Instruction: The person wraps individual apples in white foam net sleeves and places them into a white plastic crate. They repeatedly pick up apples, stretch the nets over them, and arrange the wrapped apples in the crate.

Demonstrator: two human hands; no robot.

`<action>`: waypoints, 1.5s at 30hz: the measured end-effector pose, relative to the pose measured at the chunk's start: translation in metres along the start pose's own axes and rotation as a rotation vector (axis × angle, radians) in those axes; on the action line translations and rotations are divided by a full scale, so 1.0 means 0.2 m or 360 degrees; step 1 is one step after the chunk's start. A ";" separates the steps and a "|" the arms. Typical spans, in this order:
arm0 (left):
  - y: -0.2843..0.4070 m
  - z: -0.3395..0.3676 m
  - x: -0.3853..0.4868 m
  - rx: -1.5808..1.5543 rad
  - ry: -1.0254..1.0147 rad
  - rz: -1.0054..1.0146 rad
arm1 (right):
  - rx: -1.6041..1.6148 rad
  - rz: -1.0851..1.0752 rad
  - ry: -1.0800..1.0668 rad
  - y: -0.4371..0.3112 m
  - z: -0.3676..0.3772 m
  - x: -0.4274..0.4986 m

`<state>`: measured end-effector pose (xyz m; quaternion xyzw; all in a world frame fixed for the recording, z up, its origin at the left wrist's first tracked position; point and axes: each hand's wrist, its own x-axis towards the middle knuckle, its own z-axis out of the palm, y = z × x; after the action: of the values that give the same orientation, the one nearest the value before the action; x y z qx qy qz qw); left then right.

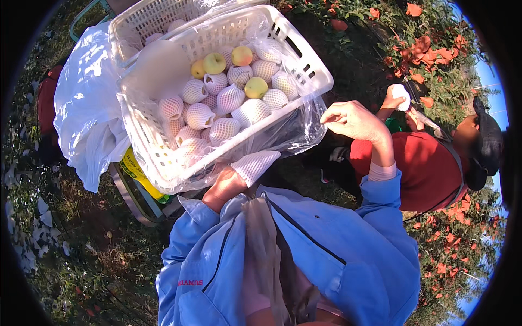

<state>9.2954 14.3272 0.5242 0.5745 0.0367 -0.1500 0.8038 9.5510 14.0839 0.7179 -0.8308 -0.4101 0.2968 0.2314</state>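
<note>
A white plastic crate (304,61), lined with clear plastic film (293,134), stands before me. Several apples in white foam net sleeves (231,99) fill its middle, with a few bare yellow-green apples (256,87) lying on top. At the crate's near side, my left hand (226,185) grips a white foam net sleeve (257,166), which points to the right. My right hand (352,120) hovers by the near right corner, fingers curled together beside the loose film. Whether those fingertips pinch anything is not visible. A blurred patch hides the crate's left inside.
Behind stands a second white crate (134,28). White plastic sheeting (87,102) hangs at left, above a yellow bag (140,173) and metal frame (132,199). At right, a person in red (412,167) holds a white-wrapped object (401,98). Foliage and reddish-orange pieces surround us.
</note>
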 end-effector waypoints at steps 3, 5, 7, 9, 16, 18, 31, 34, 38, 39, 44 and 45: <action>0.06 -0.01 0.06 0.0280 0.0077 0.0081 | 0.0323 -0.0138 0.0789 -0.01 -0.16 0.25; 0.06 -0.02 0.11 0.0492 0.0158 0.0159 | -0.0049 -0.0098 0.0989 -0.01 -0.07 0.53; 0.06 -0.02 0.15 0.0638 0.0220 0.0201 | -0.0794 0.0299 0.0937 -0.01 0.10 0.84; 0.06 0.01 0.20 0.0739 0.0252 0.0247 | -0.1031 0.0633 0.0624 0.01 0.18 1.00; 0.06 0.05 0.22 0.0793 0.0227 0.0251 | 0.0487 0.0323 0.0897 0.37 -0.02 1.07; 0.06 0.05 0.21 0.0814 0.0184 0.0169 | 0.0742 0.0279 0.1086 0.49 -0.11 1.07; -0.09 -0.04 0.41 0.1364 -0.0186 -0.0089 | 0.1674 0.0223 0.1041 0.82 0.07 1.14; -0.13 -0.04 0.48 0.1431 0.0000 0.0022 | 0.1490 -0.0028 0.0675 0.92 0.13 1.08; -0.19 -0.09 0.51 0.1644 0.0184 0.0034 | 0.1556 0.0105 0.0683 0.91 0.25 1.03; -0.22 -0.10 0.53 0.1692 0.0213 0.0034 | 0.1566 0.0179 0.0716 0.93 0.27 1.00; -0.32 -0.14 0.49 0.1858 0.0316 -0.0107 | 0.1570 0.0639 0.0895 1.06 0.47 0.79; -0.34 -0.15 0.47 0.1888 0.0305 -0.0153 | 0.1548 0.0743 0.0941 1.09 0.50 0.72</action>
<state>9.3689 14.3174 0.4298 0.9335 0.0448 -0.1286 0.3317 9.6712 14.0938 0.4660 -0.7451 0.0467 0.2497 0.6166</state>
